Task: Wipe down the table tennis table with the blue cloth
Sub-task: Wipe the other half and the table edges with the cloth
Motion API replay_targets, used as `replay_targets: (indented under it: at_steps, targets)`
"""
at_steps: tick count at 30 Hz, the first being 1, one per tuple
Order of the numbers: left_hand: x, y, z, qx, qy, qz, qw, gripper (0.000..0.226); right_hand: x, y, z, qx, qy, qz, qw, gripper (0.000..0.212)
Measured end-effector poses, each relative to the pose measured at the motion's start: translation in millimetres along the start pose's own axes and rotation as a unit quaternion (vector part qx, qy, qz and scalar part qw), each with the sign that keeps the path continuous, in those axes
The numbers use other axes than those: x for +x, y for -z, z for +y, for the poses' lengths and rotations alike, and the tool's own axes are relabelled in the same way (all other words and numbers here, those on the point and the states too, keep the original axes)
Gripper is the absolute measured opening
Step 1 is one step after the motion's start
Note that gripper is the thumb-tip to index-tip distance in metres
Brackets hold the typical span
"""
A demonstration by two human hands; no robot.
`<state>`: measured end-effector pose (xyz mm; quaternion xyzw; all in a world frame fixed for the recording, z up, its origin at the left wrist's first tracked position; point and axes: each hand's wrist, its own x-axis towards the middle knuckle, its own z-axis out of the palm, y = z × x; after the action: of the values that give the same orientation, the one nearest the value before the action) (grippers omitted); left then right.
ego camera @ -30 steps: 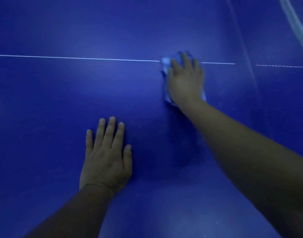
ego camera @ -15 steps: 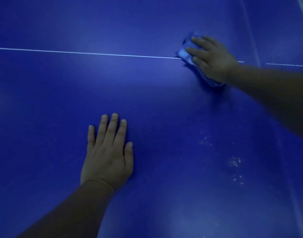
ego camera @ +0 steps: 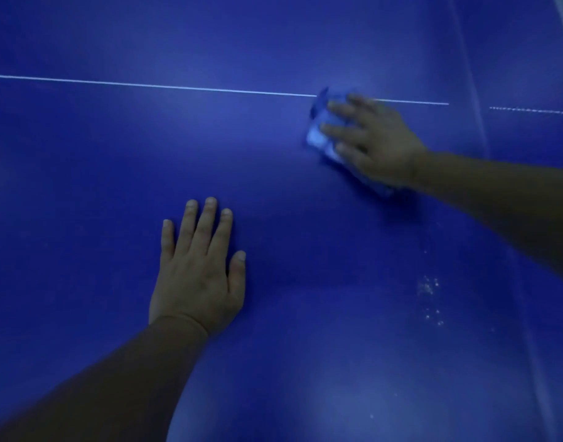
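The dark blue table tennis table (ego camera: 98, 186) fills the view. A crumpled blue cloth (ego camera: 320, 135) lies on it just below the thin white line (ego camera: 146, 85). My right hand (ego camera: 375, 141) lies flat on the cloth with fingers straight and spread, pointing left, and presses it onto the surface; most of the cloth is hidden under the palm. My left hand (ego camera: 200, 272) rests flat on the table lower down, fingers straight, holding nothing.
A patch of small white specks (ego camera: 428, 295) sits on the surface at the lower right. A seam or table edge (ego camera: 474, 106) runs down the right side, with a dashed white line (ego camera: 529, 110) beyond it.
My right hand first swept the cloth right and turned its fingers leftward, then slid it back left and down a little. The left hand has stayed planted.
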<state>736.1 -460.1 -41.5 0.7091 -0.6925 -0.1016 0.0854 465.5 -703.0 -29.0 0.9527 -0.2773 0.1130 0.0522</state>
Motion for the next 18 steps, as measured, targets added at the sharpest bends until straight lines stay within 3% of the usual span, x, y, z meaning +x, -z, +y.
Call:
replay_targets:
  at_steps: [2,4,9,14,16,18]
  targets:
    - [-0.8,0.9,-0.1,-0.001,0.002,-0.001,1.0,0.067,19.1,-0.5,12.8,-0.01,-0.113,-0.004,0.994,0.044]
    - [0.2,1.1,0.5,-0.004,0.0,-0.002,1.0,0.068,22.3,-3.3,3.5,-0.029,-0.119,-0.014,0.992,0.046]
    - [1.9,2.2,-0.3,-0.011,-0.01,0.004,1.0,0.072,-57.4,3.3,-111.4,0.018,0.156,-0.051,0.986,0.043]
    - [2.6,4.9,0.7,-0.034,-0.002,-0.007,0.999,0.074,-95.5,1.7,-119.8,0.008,0.195,-0.08,0.977,0.045]
    - [0.5,6.6,-1.8,-0.092,0.006,0.001,0.996,0.071,-70.9,1.6,-106.8,0.013,0.122,-0.054,0.991,0.045]
    - [-4.0,11.9,-10.2,-0.157,0.016,0.023,0.987,0.071,-21.8,11.1,-101.2,0.003,-0.082,-0.046,0.996,0.055]
